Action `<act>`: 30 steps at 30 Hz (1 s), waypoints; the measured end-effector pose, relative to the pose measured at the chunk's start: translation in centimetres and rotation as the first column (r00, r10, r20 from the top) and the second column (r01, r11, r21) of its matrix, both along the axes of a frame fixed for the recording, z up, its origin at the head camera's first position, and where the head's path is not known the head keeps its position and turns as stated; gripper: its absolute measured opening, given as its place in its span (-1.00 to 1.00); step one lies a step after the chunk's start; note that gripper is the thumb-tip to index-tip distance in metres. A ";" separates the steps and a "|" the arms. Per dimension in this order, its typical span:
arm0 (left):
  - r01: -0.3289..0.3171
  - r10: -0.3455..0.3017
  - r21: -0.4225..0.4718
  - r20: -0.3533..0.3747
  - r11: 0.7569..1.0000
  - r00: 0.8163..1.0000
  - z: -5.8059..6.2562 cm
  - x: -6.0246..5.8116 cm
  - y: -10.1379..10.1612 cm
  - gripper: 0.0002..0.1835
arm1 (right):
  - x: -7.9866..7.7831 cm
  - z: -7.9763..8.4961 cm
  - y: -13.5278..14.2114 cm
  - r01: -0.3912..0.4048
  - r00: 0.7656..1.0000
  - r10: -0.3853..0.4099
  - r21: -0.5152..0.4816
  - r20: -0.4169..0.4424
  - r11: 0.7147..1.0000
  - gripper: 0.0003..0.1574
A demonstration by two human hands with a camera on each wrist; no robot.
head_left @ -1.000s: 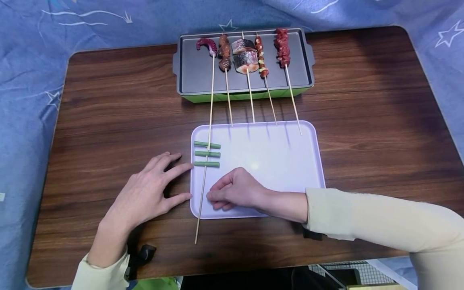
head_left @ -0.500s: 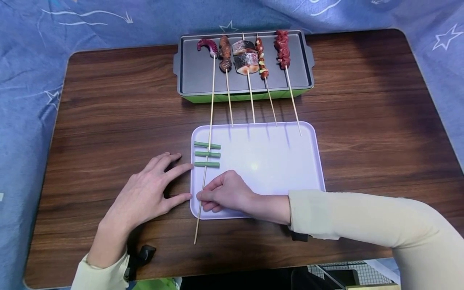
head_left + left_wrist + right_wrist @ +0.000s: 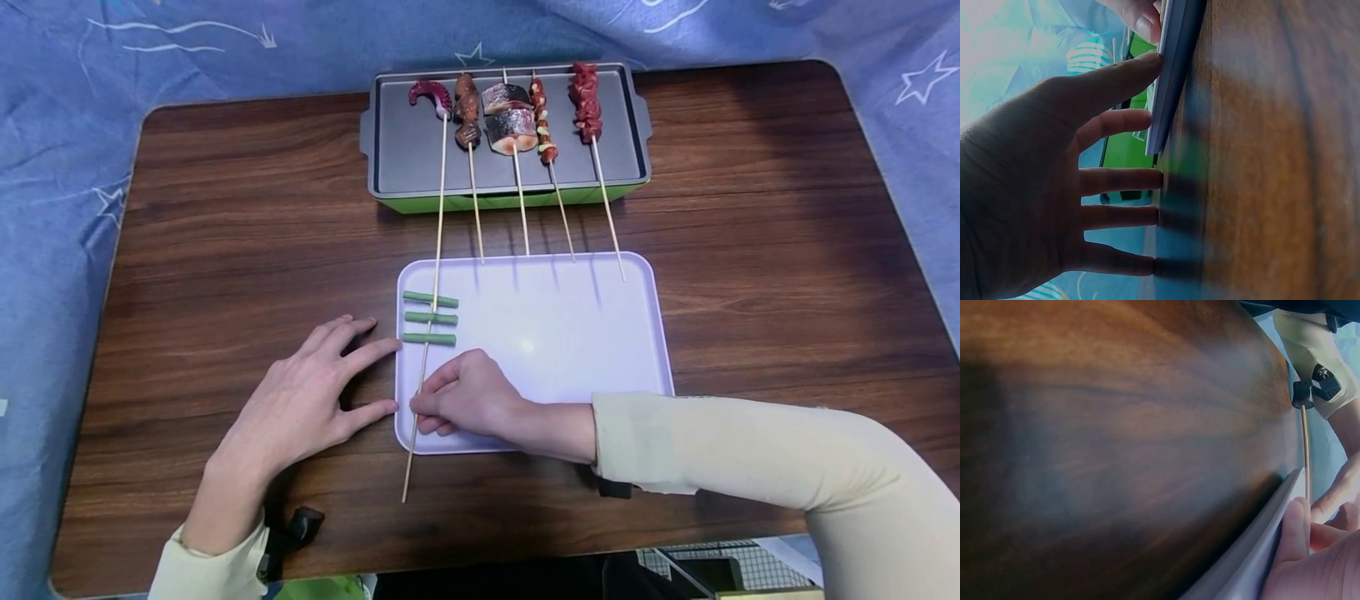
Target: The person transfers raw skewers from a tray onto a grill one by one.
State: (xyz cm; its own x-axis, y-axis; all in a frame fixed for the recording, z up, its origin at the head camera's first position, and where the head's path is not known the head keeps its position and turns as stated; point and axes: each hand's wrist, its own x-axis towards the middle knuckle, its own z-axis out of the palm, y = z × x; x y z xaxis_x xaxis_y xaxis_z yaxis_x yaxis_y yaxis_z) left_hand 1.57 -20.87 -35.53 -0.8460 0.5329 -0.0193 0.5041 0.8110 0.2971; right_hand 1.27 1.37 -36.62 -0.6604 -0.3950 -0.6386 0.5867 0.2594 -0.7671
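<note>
My right hand (image 3: 472, 396) pinches a thin wooden skewer (image 3: 408, 467) between thumb and fingers, low over the lilac tray (image 3: 555, 350). Three short green vegetable stalks (image 3: 430, 339) lie crosswise along that skewer at the tray's left side; the skewer's lower end sticks out past the front rim. Flat on the table, my left hand (image 3: 303, 400) has its fingers spread. Its thumb (image 3: 1138, 65) and index fingertip touch the tray's left edge, as the left wrist view also shows.
Behind the tray stands a green grill with a dark plate (image 3: 397, 167). On it lie an octopus tentacle skewer (image 3: 431, 93), brown meat skewer (image 3: 467, 112), fish skewer (image 3: 512, 129), thin sausage-like skewer (image 3: 540, 121) and red meat skewer (image 3: 585, 100). Their sticks reach toward the tray.
My right hand has moved left onto the skewer and now pinches it, where earlier it was just right of it. The left hand has stayed in place.
</note>
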 end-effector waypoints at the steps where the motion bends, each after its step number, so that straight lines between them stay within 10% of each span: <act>1: -0.001 0.001 -0.001 0.000 1.000 1.000 0.0 0.0 0.0 -0.29 | 0.0 0.0 0.1 0.003 1.000 -0.003 -0.002 0.004 1.000 -0.92; 16: 0.010 -0.010 0.009 -0.011 1.000 1.000 0.0 0.0 -0.1 -0.29 | 1.5 1.6 1.4 -0.092 0.996 0.092 -0.088 -0.010 0.992 -0.92; 30: 0.039 -0.038 0.044 -0.022 0.998 0.999 0.0 -0.1 -0.2 -0.32 | 1.9 5.1 1.3 -0.258 0.929 0.196 -0.168 -0.314 0.952 -0.91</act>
